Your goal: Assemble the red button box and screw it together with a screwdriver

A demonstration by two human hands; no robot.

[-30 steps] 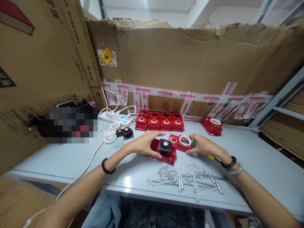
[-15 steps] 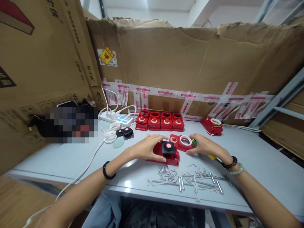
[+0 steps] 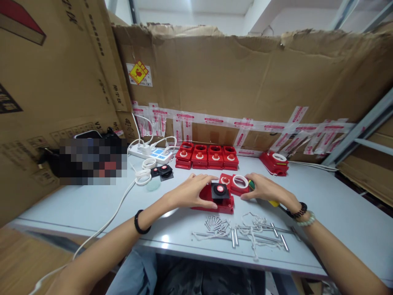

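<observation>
**Two hands, one red housing between them**

While the cardboard wall (image 3: pixel 245 78) rises far beyond our grip, the grey counter (image 3: pixel 337 205) carries everything we work on. At its back edge, well beyond our hands, stands a row of red units (image 3: pixel 207 156), with a white power strip (image 3: pixel 150 153) off to their left. Our left hand (image 3: pixel 192 191) is clamped on the red housing (image 3: pixel 215 200), fingers curled over its left end; the black square part (image 3: pixel 220 190) sits on top, just right of those fingers. The housing's long axis runs left to right, and the left hand is nearer. Our right hand (image 3: pixel 264 189) rests closed around a yellow-green tool (image 3: pixel 272 202), touching the second red piece with the white ring (image 3: pixel 240 182). Loose screws (image 3: pixel 216 224) lie just below the grip.
</observation>
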